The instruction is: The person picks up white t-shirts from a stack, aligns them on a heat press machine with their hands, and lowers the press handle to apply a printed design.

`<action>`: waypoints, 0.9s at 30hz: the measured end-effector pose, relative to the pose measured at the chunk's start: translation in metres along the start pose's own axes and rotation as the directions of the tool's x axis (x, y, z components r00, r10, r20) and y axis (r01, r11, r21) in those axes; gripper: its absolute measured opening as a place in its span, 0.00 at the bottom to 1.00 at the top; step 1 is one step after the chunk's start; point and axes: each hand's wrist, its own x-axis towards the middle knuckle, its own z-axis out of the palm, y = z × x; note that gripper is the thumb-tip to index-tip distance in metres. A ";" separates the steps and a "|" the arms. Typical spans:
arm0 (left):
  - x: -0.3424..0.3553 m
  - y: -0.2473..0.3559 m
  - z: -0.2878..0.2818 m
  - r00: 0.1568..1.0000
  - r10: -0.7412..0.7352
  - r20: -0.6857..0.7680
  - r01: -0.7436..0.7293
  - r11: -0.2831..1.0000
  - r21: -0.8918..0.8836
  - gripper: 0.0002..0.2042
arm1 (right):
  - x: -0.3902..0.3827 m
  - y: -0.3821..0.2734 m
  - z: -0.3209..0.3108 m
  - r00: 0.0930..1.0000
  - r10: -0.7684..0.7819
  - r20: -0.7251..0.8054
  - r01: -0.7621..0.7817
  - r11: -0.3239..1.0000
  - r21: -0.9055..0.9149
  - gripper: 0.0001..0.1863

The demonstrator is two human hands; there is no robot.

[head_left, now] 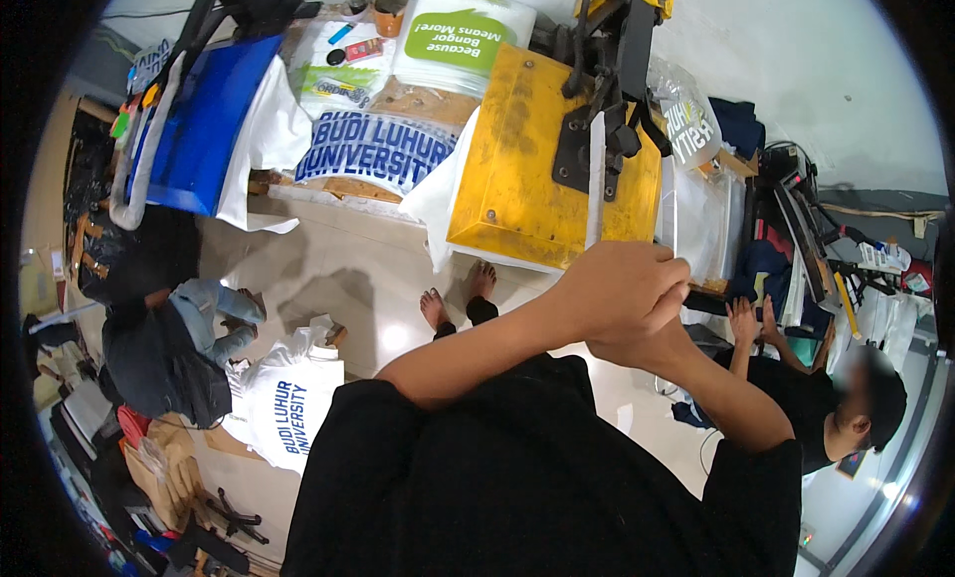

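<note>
My left hand (622, 284) is closed around the pale wrapped handle (596, 169) of a yellow heat press (512, 149). Just beneath it, my right hand (632, 343) also grips the handle, its fingers partly hidden by the left. The press platen is lowered over white fabric (433, 214), whose edges stick out at the left. Beside it on the worktable (398, 101) lies a transfer sheet with blue lettering (368, 149). Behind that are a stack of white and green printed bags (458, 35) and small items.
A blue heat press (199, 129) stands at the left, above a seated person (149, 358) and printed white shirts (284, 408). At the right, a co-worker (816, 398) has both hands at a bench piled with dark fabric and equipment (796, 239).
</note>
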 end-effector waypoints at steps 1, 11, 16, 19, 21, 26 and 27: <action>-0.002 -0.005 0.003 1.000 0.003 0.002 -0.003 0.999 0.047 0.12 | 0.001 0.006 0.007 1.000 0.010 -0.010 -0.010 1.000 -0.008 0.22; -0.014 -0.051 0.014 0.989 -0.054 0.139 0.029 0.984 0.176 0.14 | 0.007 0.044 0.071 0.998 -0.009 -0.068 0.006 0.999 -0.041 0.16; -0.007 -0.045 0.014 0.965 -0.130 0.226 0.080 0.972 0.220 0.17 | 0.012 0.033 0.064 0.992 0.034 -0.120 -0.039 0.998 -0.044 0.14; -0.004 -0.050 0.017 0.957 -0.140 0.254 0.072 0.963 0.259 0.17 | 0.010 0.044 0.080 0.972 -0.065 -0.226 0.041 0.993 -0.109 0.14; -0.002 -0.045 0.014 0.941 -0.184 0.282 0.091 0.946 0.311 0.18 | 0.013 0.045 0.082 0.946 -0.116 -0.304 0.080 0.989 -0.126 0.15; 0.007 -0.030 0.013 0.904 -0.230 0.359 0.079 0.918 0.389 0.19 | 0.010 0.034 0.079 0.965 0.065 -0.254 -0.078 0.996 -0.041 0.15; 0.006 -0.032 0.014 0.905 -0.224 0.362 0.068 0.916 0.395 0.19 | 0.010 0.035 0.082 0.967 0.079 -0.244 -0.102 0.991 -0.087 0.14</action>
